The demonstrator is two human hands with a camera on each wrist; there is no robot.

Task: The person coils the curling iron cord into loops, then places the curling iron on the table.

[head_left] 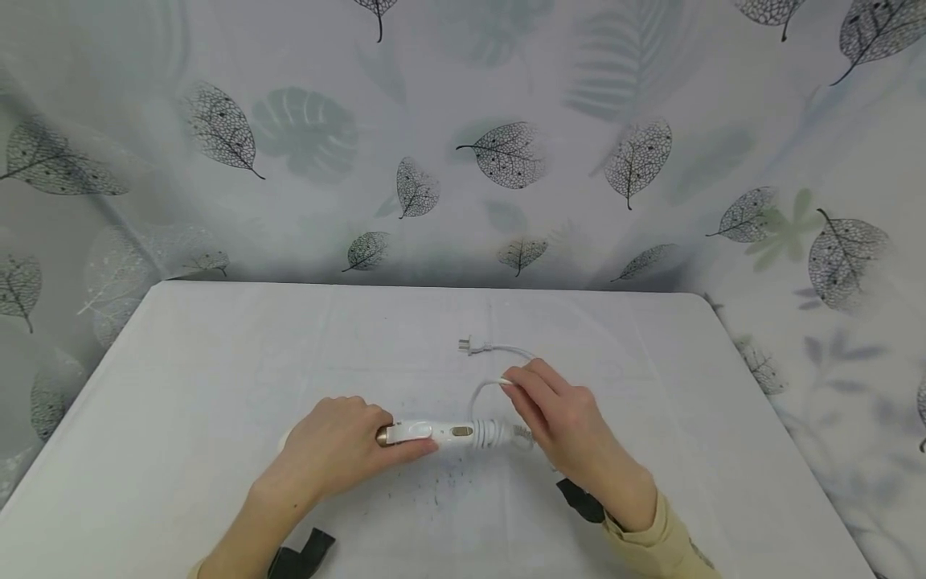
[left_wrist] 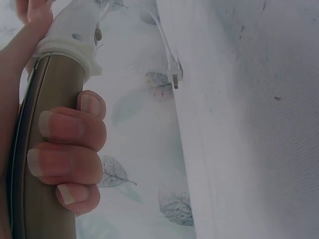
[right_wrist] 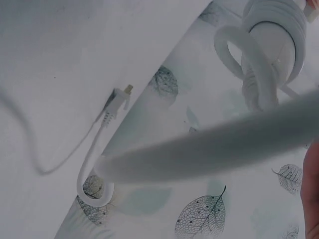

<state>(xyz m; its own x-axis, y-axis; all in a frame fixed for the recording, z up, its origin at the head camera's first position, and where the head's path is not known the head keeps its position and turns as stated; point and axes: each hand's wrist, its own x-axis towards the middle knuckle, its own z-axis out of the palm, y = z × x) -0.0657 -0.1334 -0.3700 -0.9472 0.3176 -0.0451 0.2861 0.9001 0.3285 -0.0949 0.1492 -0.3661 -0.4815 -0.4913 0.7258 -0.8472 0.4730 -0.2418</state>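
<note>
A white curling iron (head_left: 444, 433) with a gold-brown barrel (left_wrist: 50, 214) lies crosswise over the table, its handle toward the right. My left hand (head_left: 329, 446) grips the barrel end, fingers curled round it, with the thumb along the white clamp lever. Several turns of white cord (head_left: 490, 433) wrap the handle's end. From there a loop rises to my right hand (head_left: 571, 418), which pinches the cord between thumb and fingers. Beyond that hand the cord's free end runs to a two-pin plug (head_left: 473, 346) on the table. In the right wrist view a blurred stretch of cord (right_wrist: 214, 142) crosses close up.
A white cloth covers the table (head_left: 217, 346); small dark specks (head_left: 437, 486) dot it below the curling iron. Behind the far edge hangs a leaf-print curtain (head_left: 448, 96). Dark straps (head_left: 302, 555) show beside both wrists.
</note>
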